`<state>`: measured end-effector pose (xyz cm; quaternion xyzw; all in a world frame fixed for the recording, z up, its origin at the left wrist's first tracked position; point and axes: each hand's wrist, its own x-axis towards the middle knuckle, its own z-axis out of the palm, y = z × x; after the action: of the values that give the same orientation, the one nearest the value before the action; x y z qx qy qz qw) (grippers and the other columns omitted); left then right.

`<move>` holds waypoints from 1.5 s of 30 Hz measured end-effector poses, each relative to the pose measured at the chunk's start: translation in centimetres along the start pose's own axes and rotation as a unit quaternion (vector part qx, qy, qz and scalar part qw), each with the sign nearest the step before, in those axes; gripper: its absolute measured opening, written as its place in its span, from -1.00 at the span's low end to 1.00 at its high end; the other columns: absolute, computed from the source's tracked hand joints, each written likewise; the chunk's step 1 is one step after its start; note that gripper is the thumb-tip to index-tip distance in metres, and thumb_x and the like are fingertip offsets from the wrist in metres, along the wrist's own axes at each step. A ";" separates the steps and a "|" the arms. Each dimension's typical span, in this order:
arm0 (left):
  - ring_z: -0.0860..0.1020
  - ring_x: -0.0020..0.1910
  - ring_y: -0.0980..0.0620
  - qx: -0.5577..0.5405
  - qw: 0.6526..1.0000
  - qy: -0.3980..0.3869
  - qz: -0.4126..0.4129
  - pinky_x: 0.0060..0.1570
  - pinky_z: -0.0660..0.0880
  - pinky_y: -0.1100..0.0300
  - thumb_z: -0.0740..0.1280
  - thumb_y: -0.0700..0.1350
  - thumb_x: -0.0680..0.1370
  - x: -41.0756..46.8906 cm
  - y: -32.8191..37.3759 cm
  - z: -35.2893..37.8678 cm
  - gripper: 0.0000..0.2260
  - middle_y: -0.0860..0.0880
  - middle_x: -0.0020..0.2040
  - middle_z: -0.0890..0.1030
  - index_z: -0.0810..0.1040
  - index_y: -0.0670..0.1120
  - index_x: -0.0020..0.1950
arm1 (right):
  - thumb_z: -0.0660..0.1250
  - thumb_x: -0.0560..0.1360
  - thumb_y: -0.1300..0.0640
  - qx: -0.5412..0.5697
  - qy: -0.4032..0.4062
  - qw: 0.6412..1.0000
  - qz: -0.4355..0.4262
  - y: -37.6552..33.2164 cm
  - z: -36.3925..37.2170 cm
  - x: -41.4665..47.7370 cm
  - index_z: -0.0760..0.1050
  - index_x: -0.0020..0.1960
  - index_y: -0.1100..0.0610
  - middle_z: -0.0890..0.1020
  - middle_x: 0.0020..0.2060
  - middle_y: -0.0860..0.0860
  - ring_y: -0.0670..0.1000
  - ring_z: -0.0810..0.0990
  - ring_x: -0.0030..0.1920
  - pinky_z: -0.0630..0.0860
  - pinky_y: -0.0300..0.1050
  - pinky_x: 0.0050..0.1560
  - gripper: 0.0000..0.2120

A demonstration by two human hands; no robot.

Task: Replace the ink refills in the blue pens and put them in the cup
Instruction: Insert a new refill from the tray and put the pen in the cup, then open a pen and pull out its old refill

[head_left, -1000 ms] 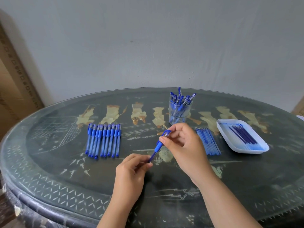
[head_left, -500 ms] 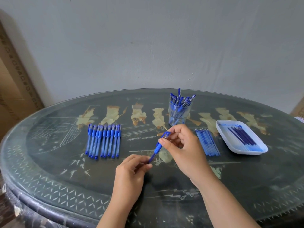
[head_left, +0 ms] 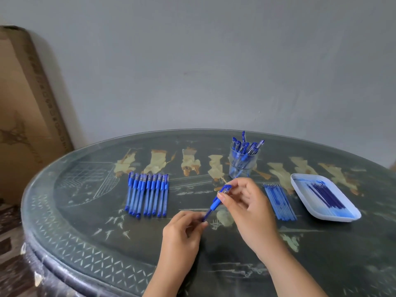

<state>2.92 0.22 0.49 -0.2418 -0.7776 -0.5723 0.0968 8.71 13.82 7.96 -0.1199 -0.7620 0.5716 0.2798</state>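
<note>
The blue pen (head_left: 215, 204) slants above the middle of the surface (head_left: 321, 254). Its upper end is pinched by the right hand (head_left: 248, 211), and its lower end by the curled fingers (head_left: 192, 219) of the left hand (head_left: 182, 234). The cup (head_left: 242, 168) of pens stands at 1 o'clock, a row of pens (head_left: 147, 196) lies at 9, loose refills (head_left: 279, 202) at 3, and the white tray (head_left: 300, 189) is beyond them.

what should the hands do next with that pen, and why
Probably twist the tip section: the left hand pinches the pen at its lower end, the right hand grips it near its cap, and it is held above the table, not yet in the cup.
</note>
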 end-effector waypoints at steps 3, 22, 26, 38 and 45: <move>0.64 -0.07 0.18 -0.032 0.999 -0.006 -0.012 -0.03 0.56 0.31 0.49 -0.21 0.47 0.2 0.6 -0.8 -0.80 0.16 -0.06 0.65 0.69 0.05 0.01 | 0.45 0.46 0.25 0.037 0.023 0.999 -0.007 -0.6 0.0 0.4 0.53 -0.04 0.08 0.67 -0.19 0.04 0.01 0.70 -0.17 0.64 -0.11 -0.13 -0.84; 0.57 0.01 0.00 0.026 0.965 0.205 -0.163 0.07 0.42 0.11 0.32 -0.08 0.59 6.8 -5.1 -10.6 -0.86 -0.02 0.01 0.63 0.62 0.00 0.10 | 0.40 0.52 0.19 -0.100 0.300 0.933 -0.172 -2.7 -6.5 14.7 0.37 0.02 -0.09 0.61 -0.10 0.00 0.06 0.67 -0.10 0.59 -0.06 0.00 -0.74; 0.56 0.02 0.02 0.028 0.964 0.206 -0.165 0.04 0.38 0.16 0.30 -0.06 0.60 6.7 -5.4 -10.7 -0.86 0.00 0.01 0.63 0.61 0.01 0.11 | 0.41 0.52 0.17 -0.199 0.235 0.943 -0.125 -0.5 -5.2 16.0 0.40 0.02 0.02 0.61 -0.20 -0.01 0.06 0.61 -0.20 0.42 -0.23 -0.23 -0.80; 0.56 0.03 0.09 0.036 0.968 0.182 -0.167 0.10 0.48 0.06 0.30 -0.05 0.59 6.5 -5.9 -10.8 -0.86 0.08 -0.01 0.61 0.61 0.08 0.11 | 0.33 0.56 0.07 -0.366 0.134 0.921 -0.014 1.3 -5.2 17.5 0.55 -0.14 0.07 0.64 -0.18 0.04 0.07 0.55 -0.14 0.40 -0.10 -0.12 -0.87; 0.56 0.03 0.08 0.041 0.969 0.183 -0.162 0.04 0.44 0.13 0.30 -0.07 0.59 6.6 -6.2 -10.8 -0.84 0.07 0.00 0.61 0.62 0.04 0.13 | 0.32 0.49 0.22 -0.381 0.166 0.874 -0.253 0.1 2.3 12.4 0.56 -0.12 0.13 0.61 -0.19 0.03 0.11 0.50 -0.08 0.33 -0.08 0.00 -0.95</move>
<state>-7.13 -9.51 1.63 0.0009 -0.7982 -0.5825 0.1535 -2.70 18.21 11.05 -0.1140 -0.8673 0.1185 0.4699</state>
